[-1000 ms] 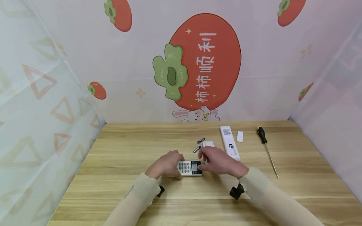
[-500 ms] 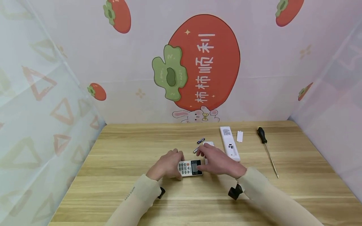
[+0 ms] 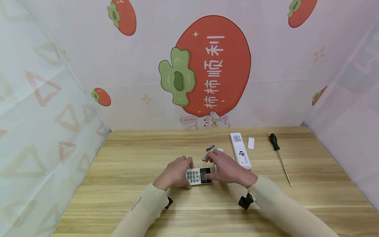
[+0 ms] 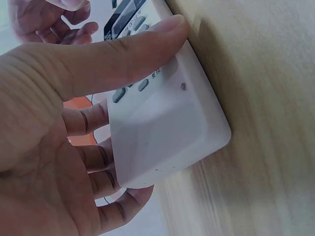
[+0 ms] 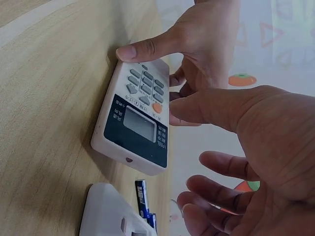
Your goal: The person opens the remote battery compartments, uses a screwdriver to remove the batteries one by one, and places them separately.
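My left hand (image 3: 174,172) holds a white air-conditioner remote control (image 3: 195,176) by its button end, thumb along the near edge and fingers on the far side. The remote lies face up, its dark screen end pointing right. Over that screen end is my right hand (image 3: 228,167), its fingers loosely bent with nothing between them. In the right wrist view its thumb (image 5: 197,105) is close to the orange button (image 5: 157,107); whether it touches, I cannot tell. Behind the right hand lie a battery (image 3: 210,147), another partly covered, and a white piece (image 3: 218,150), mostly hidden.
A long white remote (image 3: 238,142) lies face down at the right, its battery compartment uncovered. Beside it are a small white cover (image 3: 251,143) and a black-handled screwdriver (image 3: 274,142). A printed cloth wall (image 3: 142,112) rises behind the wooden table (image 3: 133,148).
My right hand has shifted slightly left, and its fingers now cover more of the nearer battery. The remote has turned a little in my left hand.
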The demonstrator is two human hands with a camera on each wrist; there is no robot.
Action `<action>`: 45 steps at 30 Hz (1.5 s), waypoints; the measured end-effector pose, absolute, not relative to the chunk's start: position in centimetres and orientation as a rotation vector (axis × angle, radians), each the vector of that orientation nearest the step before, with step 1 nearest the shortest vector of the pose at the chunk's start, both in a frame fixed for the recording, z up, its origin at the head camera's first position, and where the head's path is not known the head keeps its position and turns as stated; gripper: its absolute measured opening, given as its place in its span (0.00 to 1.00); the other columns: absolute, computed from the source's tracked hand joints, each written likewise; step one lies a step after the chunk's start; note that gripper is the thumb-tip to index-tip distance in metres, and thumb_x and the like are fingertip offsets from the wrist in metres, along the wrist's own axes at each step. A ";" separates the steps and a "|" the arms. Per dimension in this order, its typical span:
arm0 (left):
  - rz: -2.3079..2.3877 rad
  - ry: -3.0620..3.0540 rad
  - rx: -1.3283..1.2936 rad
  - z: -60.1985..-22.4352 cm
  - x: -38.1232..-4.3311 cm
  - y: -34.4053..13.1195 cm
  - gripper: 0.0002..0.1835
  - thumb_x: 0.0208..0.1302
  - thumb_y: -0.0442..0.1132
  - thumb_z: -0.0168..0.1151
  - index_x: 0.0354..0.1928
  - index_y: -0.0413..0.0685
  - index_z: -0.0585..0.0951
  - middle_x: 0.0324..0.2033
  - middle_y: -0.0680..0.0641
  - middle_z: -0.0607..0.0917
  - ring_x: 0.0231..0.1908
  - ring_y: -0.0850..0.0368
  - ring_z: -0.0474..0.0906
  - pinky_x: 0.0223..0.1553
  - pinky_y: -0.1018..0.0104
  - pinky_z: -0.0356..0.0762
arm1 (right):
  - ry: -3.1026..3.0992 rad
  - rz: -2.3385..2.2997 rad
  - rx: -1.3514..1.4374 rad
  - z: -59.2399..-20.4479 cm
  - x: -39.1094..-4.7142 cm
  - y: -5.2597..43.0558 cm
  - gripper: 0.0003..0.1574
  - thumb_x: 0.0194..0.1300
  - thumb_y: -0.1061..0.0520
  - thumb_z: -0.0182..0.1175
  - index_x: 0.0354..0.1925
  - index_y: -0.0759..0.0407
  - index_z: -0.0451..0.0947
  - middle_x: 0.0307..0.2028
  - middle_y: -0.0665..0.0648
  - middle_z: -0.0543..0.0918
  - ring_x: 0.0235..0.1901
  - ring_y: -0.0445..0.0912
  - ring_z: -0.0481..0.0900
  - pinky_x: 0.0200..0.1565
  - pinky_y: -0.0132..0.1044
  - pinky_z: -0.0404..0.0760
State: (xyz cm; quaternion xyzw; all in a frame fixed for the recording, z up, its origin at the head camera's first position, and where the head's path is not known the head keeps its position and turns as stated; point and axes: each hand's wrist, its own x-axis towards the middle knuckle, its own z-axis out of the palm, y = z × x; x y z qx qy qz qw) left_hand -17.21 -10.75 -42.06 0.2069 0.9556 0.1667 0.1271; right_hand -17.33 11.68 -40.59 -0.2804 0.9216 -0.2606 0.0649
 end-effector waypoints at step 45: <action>0.271 2.823 0.747 -42.2 -16.3 -10.0 0.18 0.46 0.28 0.74 0.37 0.53 0.80 0.31 0.54 0.74 0.33 0.56 0.69 0.32 0.63 0.71 | 2.738 -0.799 -0.851 -40.9 -17.3 12.1 0.34 0.53 0.44 0.79 0.53 0.57 0.77 0.46 0.57 0.77 0.45 0.52 0.76 0.44 0.43 0.76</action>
